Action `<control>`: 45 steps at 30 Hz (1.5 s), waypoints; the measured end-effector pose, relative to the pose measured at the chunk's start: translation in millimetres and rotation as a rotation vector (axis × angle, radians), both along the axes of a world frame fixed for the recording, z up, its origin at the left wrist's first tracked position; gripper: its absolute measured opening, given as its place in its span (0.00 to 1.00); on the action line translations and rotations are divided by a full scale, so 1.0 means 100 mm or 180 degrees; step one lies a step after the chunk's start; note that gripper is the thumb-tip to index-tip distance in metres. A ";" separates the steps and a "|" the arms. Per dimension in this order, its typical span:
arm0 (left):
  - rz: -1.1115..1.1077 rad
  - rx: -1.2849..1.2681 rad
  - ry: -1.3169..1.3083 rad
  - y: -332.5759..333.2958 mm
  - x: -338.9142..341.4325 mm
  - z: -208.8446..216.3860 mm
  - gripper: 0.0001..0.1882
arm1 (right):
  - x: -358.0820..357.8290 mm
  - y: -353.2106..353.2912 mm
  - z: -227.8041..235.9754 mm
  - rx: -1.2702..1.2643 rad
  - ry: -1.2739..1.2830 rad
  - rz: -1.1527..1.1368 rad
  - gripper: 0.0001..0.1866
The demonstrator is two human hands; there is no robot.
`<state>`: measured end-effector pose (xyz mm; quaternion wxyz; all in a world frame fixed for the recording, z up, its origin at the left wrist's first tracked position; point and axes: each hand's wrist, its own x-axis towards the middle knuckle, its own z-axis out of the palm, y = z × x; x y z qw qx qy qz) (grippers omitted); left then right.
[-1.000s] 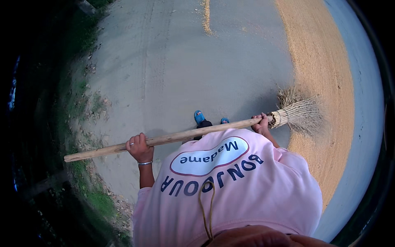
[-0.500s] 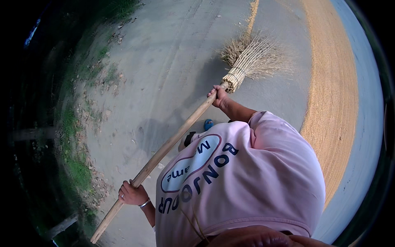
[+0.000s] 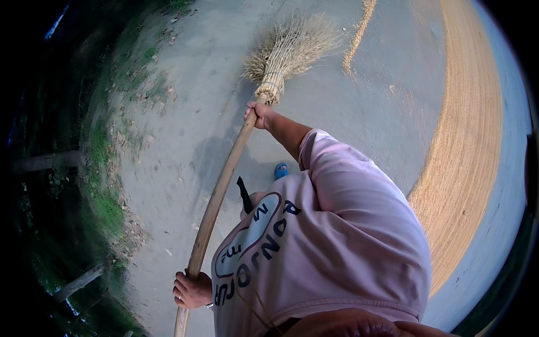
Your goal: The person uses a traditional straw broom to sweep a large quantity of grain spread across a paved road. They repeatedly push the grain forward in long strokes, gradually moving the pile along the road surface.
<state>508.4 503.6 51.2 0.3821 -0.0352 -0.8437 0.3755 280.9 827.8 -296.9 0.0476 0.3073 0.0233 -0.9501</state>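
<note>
A long-handled twig broom (image 3: 224, 174) runs up the view from the lower left, its bound bristles fanned out at the far end over the grey pavement. My right hand (image 3: 259, 114) grips the wooden handle close below the bundle, with that arm stretched forward. Lower down, near the handle's butt end, my left hand (image 3: 192, 290) is wrapped round the shaft; a ring and a bracelet show on it. To the right of the bristles lies a thin line of golden grain (image 3: 357, 42), apart from them.
A wide band of spread grain (image 3: 469, 140) curves down the right side. Grass (image 3: 104, 208) and dry leaves edge the pavement (image 3: 168, 196) on the left, with dark trunks (image 3: 81, 281) beyond. My blue sandal (image 3: 281, 171) stands on the pavement.
The broom head has swung left, away from the line of grain. My right hand went left with it, while my left hand shifted slightly right and down. The handle now stands steeper.
</note>
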 end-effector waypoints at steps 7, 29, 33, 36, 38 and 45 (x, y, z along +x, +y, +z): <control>-0.1009 -0.0616 -0.0389 0.19 -0.71 0.31 0.12 | 0.96 0.21 -0.34 -0.0624 -0.0276 -0.1007 0.07; -0.4110 -0.0283 -0.2815 2.06 -2.66 -0.99 0.07 | 3.98 -0.66 -0.43 -0.1075 -0.2172 -0.4670 0.11; -0.4224 -0.0118 -0.2676 2.12 -2.95 -1.18 0.07 | 3.80 -0.63 -0.30 -0.1178 -0.2103 -0.4826 0.11; -0.4014 -0.0178 -0.2399 1.98 -3.25 -1.14 0.07 | 3.37 -0.48 -0.34 -0.1245 -0.2061 -0.4612 0.10; -0.3876 -0.0127 -0.2243 1.83 -3.46 -1.12 0.06 | 3.02 -0.23 -0.32 -0.1224 -0.1872 -0.4459 0.09; -0.2920 0.0063 -0.1777 0.81 -3.45 -0.78 0.08 | 1.92 0.32 -0.41 -0.0963 -0.1169 -0.3371 0.07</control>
